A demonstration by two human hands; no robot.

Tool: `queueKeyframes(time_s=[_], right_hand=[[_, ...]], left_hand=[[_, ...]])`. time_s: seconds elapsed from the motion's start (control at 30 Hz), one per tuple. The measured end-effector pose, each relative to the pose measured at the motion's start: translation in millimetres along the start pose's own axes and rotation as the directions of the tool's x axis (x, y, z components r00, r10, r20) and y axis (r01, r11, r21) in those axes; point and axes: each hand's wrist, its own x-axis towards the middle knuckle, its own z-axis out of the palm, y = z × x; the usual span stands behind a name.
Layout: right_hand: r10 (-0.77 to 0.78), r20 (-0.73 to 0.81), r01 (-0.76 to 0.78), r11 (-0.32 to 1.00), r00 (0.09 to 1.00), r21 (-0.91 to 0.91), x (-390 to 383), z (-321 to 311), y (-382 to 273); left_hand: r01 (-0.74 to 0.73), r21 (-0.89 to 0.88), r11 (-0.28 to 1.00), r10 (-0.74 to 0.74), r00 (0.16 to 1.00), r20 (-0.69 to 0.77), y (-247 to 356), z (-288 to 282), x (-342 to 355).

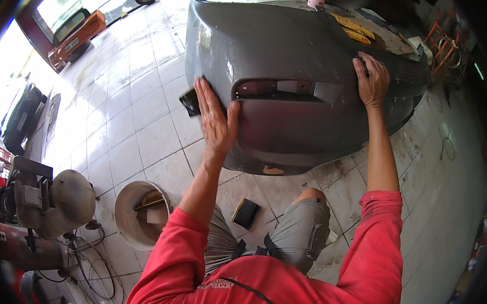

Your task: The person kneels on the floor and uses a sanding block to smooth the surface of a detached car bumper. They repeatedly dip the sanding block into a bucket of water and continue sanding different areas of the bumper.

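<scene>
A large dark grey car bumper point(271, 50) lies across the middle of the view, with a recessed slot, scuffs and pale patches. At its left edge my left hand point(215, 116) has long, straight fingers pressed together over a black sheet or pad point(189, 103), holding it against the bumper. Whether anything else is under that palm is hidden. My right hand point(372, 79) rests on the upper right of the bumper, right of the slot, fingers bent slightly and apart, with nothing visible in it.
A white bucket point(125, 212), a black pad point(246, 213) and my knees are below the bumper. A compressor-like machine point(71, 201) with hoses stands left. An orange car panel point(80, 35), a dark bumper point(21, 121) and an orange rack point(442, 45) surround the tiled floor point(153, 135).
</scene>
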Motion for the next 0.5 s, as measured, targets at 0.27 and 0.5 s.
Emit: queueKeyframes(time_s=[0.27,0.5], right_hand=[[-0.069,-0.034,0.07,0.996,0.997,0.052,2,-3,-3],[-0.075,0.038,0.071,0.991,0.996,0.11,-2,3,4]], left_hand=[[0.186,-0.109,0.977,-0.188,0.982,-0.012,-26,6,-19],[0.276,-0.102,0.956,-0.286,0.953,-0.099,-47,16,-101]])
